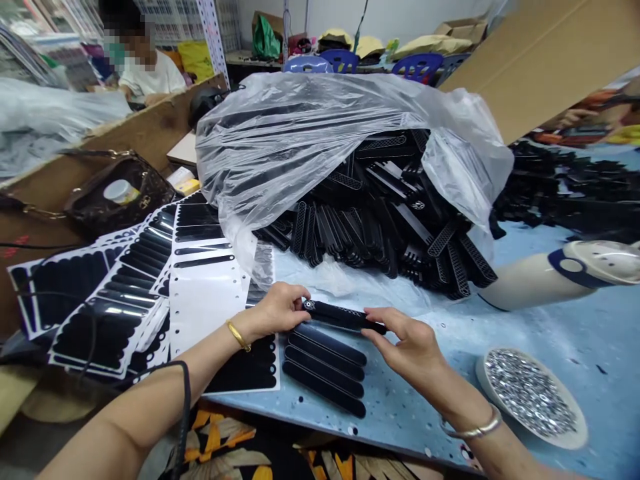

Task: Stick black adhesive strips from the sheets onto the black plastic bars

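My left hand pinches the left end of a slim black piece with a round metal rivet, beside that rivet. My right hand grips its other end between thumb and fingers. A row of small pale marks runs along its upper face; its exact kind I cannot make out. Just below it, several flat black strips with rounded ends lie side by side on the blue table. Behind my hands, a clear plastic bag spills many black toothed pieces with lattice-patterned handles.
Sheets of black strips overlap at left, near a brown handbag. A white bowl of small shiny metal parts stands at right, below a lying pale bottle. A cardboard flap slants behind. Another person sits far left.
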### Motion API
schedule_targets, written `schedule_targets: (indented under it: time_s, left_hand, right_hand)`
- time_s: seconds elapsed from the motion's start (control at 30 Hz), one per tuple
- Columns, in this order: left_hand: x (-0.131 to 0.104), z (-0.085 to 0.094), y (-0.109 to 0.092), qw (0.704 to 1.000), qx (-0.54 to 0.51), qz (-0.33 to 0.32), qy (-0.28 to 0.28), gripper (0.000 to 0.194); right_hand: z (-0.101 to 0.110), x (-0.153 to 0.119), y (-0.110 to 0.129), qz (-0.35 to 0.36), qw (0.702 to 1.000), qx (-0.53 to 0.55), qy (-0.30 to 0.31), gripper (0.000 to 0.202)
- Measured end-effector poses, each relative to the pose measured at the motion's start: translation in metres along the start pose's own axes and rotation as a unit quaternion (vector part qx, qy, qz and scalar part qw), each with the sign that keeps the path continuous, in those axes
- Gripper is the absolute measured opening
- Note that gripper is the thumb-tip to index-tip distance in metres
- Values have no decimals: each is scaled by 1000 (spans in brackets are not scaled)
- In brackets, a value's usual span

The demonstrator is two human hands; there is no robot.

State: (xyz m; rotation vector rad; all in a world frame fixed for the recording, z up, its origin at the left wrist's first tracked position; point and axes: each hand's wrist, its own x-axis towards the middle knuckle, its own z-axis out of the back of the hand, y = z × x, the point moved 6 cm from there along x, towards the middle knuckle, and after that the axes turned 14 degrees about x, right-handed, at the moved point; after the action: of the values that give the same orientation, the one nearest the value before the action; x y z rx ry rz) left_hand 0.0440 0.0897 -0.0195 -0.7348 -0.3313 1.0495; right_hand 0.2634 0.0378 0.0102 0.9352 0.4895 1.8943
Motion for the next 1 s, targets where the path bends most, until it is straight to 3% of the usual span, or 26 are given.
schedule_targets:
  time_s: [0.37, 1.0]
  left_hand:
    - [4, -5, 17, 988, -147, 48, 6, 23]
    - [1, 0, 11, 988, -145, 45, 15, 17]
  right_hand:
    - [-9, 11, 2, 12, 998, -23, 59, 11]
    - [-20, 15, 1, 22, 992, -85, 92, 12]
